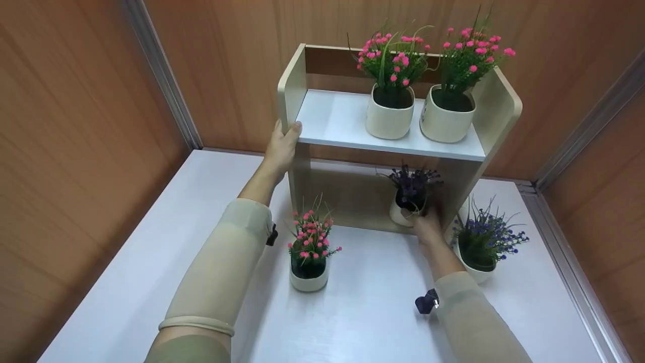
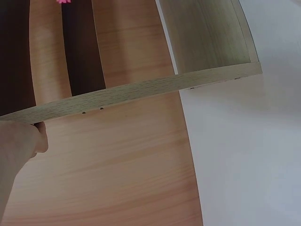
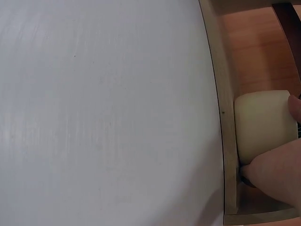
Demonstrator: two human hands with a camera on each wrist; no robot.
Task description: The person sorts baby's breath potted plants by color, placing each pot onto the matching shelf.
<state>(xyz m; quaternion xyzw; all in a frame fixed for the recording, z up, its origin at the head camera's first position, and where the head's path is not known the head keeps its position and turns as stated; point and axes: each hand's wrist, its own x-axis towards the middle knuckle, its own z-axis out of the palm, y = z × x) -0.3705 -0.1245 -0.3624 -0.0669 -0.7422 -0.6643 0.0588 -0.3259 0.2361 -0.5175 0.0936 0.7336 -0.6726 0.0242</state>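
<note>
A two-tier wooden shelf (image 1: pixel 332 116) with a white upper board stands at the back of the table. My left hand (image 1: pixel 282 148) grips its left side panel, thumb at the front edge; in the left wrist view that panel (image 2: pixel 136 93) runs past the hand (image 2: pixel 21 143). On the lower tier, at the right, my right hand (image 1: pixel 428 227) holds a potted plant with dark purple flowers (image 1: pixel 410 186). Its cream pot (image 3: pixel 265 125) sits just behind the shelf's front edge in the right wrist view, fingers and thumb (image 3: pixel 295 108) around it.
Two pink-flowered pots (image 1: pixel 390 121) (image 1: pixel 447 121) stand on the upper tier's right half. Another pink-flowered pot (image 1: pixel 308 282) is on the white table (image 1: pixel 368 302) in front. A blue-purple potted plant (image 1: pixel 481 252) stands right of the shelf. Wooden walls (image 1: pixel 221 65) enclose the table.
</note>
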